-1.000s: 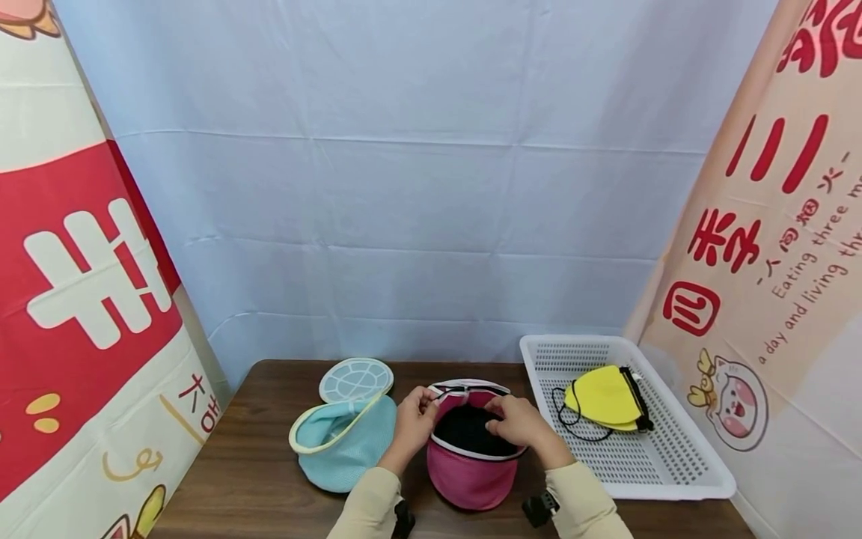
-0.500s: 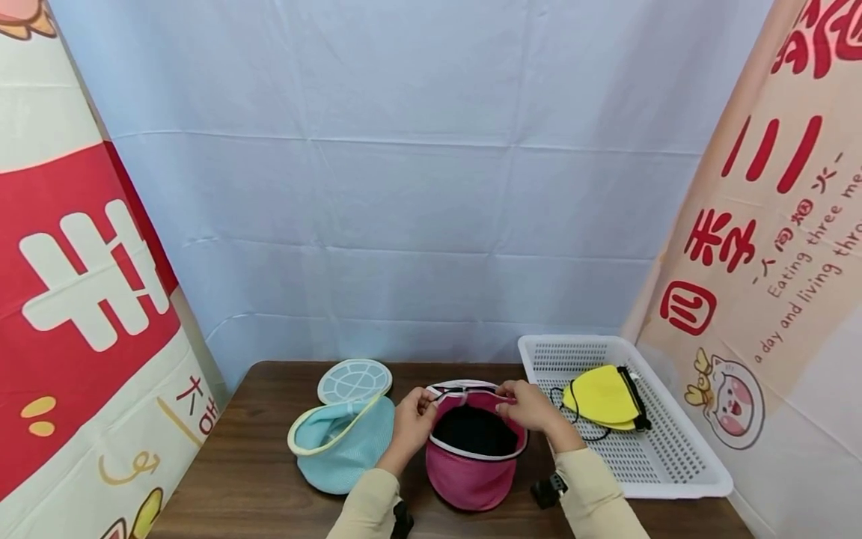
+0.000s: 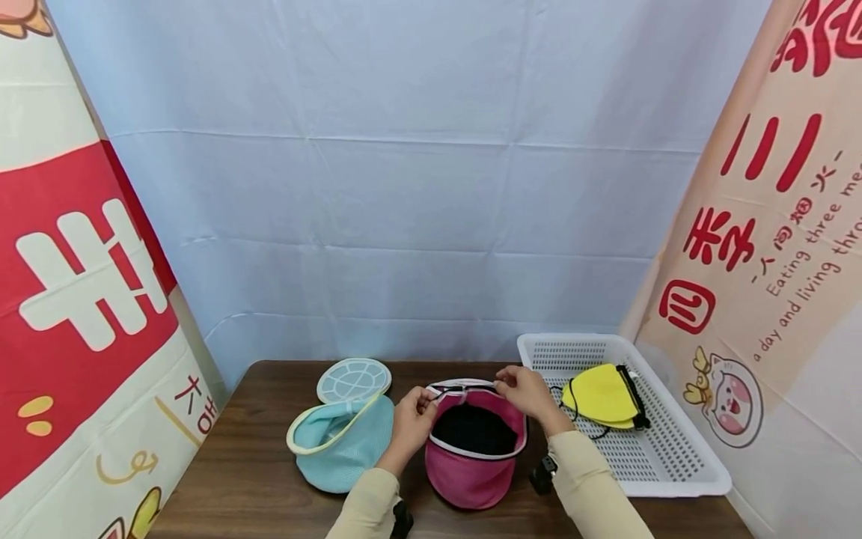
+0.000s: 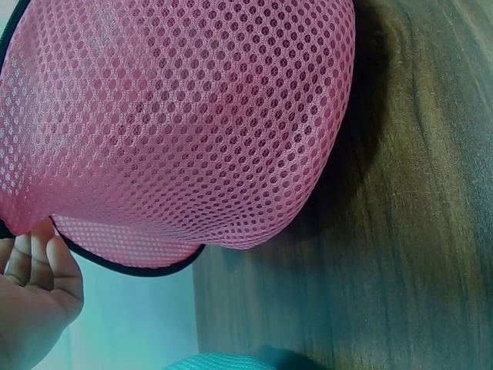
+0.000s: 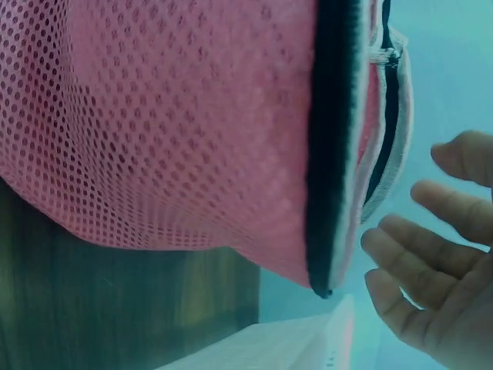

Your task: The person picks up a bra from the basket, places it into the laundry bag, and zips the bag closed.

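A pale blue curtain (image 3: 417, 224) is hung behind a brown wooden table (image 3: 229, 464). Three bags are seen: one pink mesh bag (image 3: 468, 483), one turquoise mesh bag (image 3: 350, 458) and one yellow bag (image 3: 599, 397). The yellow bag is contained in a single white basket (image 3: 663, 488), placed at the table's right. The turquoise bag is set to the left of the pink one, its round lid (image 3: 353, 380) laid out behind it. Parts of the tabletop are covered by two cream sleeves (image 3: 592, 479).

The pink bag is stood near the front, its mouth gaping, its rim (image 3: 481, 454) edged in white and black. Its far-left edge is pinched by the left hand (image 3: 412, 423). The right hand (image 3: 528, 393) is held loosely spread beside the far-right edge; whether contact is made cannot be told.
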Tool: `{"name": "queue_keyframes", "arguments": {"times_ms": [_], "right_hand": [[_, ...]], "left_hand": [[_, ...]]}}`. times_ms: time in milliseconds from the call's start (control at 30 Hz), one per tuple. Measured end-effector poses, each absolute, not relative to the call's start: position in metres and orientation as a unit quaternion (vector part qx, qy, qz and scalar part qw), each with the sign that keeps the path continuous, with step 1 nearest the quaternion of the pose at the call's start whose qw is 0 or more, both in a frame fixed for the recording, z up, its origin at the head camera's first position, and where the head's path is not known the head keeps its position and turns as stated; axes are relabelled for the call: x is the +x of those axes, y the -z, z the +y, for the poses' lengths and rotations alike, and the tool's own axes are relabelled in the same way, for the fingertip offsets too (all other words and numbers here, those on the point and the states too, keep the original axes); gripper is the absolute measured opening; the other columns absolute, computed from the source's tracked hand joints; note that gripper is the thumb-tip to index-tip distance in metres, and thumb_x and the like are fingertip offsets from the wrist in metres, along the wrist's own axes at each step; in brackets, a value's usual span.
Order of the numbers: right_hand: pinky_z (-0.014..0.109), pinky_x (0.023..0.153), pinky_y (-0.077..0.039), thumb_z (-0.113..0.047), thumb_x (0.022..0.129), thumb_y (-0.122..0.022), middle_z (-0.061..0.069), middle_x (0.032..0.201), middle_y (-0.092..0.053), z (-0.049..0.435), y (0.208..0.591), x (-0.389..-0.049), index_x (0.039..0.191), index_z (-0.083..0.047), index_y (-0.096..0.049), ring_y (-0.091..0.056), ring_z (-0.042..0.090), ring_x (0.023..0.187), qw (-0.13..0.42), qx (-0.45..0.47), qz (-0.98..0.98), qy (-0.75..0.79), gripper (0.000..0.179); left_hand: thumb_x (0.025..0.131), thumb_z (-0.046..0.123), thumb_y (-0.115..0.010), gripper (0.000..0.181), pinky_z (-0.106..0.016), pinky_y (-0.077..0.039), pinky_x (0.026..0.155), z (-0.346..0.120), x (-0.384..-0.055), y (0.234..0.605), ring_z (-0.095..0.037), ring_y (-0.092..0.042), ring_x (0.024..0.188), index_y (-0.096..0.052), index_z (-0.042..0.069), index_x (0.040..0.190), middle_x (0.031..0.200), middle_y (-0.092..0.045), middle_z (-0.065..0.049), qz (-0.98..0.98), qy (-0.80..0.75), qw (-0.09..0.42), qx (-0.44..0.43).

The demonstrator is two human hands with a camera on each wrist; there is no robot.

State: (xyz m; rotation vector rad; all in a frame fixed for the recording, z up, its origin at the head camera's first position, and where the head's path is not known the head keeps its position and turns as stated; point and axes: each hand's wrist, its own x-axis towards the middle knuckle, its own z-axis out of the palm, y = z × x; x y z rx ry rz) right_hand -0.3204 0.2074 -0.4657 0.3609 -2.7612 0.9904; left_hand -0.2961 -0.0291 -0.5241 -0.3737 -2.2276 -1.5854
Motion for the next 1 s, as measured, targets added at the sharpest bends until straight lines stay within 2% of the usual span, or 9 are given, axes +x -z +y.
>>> {"name": "queue_keyframes", "arguments": {"times_ms": [267,700,833,1000], "right_hand": [[0.048,0.08,-0.044,-0.012,0.086,-0.059,0.022,0.099,-0.061,0.203,0.466,-0.333,0.11,0.009,-0.059,-0.057,0.037,0.094,0.062,0.072,-0.933,-0.346,0.032],[0.047,0.08,-0.045,-0.016,0.085,-0.057,0.021,0.095,-0.063,0.201,0.472,-0.349,0.092,0.009,-0.064,-0.057,0.039,0.093,0.006,-0.009,-0.939,-0.343,0.026],[0.049,0.085,-0.043,-0.018,0.087,-0.052,0.031,0.108,-0.057,0.201,0.475,-0.352,0.104,0.016,-0.058,-0.053,0.043,0.102,-0.033,-0.044,-0.934,-0.354,0.039],[0.051,0.096,-0.033,-0.022,0.092,-0.045,0.038,0.129,-0.038,0.202,0.479,-0.355,0.125,0.022,-0.038,-0.038,0.049,0.118,-0.085,-0.062,-0.926,-0.362,0.056]], "left_hand": [[0.083,0.005,-0.065,0.004,-0.023,-0.042,0.055,-0.028,-0.298,0.524,-0.009,-0.05,0.061,-0.062,0.004,0.084,0.071,-0.056,0.002,-0.789,0.565,0.197,-0.136],[0.084,0.005,-0.065,0.004,-0.023,-0.043,0.056,-0.025,-0.296,0.525,-0.01,-0.05,0.063,-0.062,0.005,0.085,0.073,-0.058,0.002,-0.786,0.572,0.191,-0.136],[0.083,0.004,-0.066,0.005,-0.022,-0.043,0.056,-0.025,-0.295,0.525,-0.01,-0.051,0.063,-0.062,0.007,0.085,0.073,-0.058,0.003,-0.788,0.571,0.19,-0.131],[0.084,0.004,-0.066,0.005,-0.022,-0.042,0.055,-0.026,-0.296,0.527,-0.01,-0.051,0.062,-0.062,0.007,0.085,0.072,-0.058,0.002,-0.787,0.57,0.192,-0.135]]}}
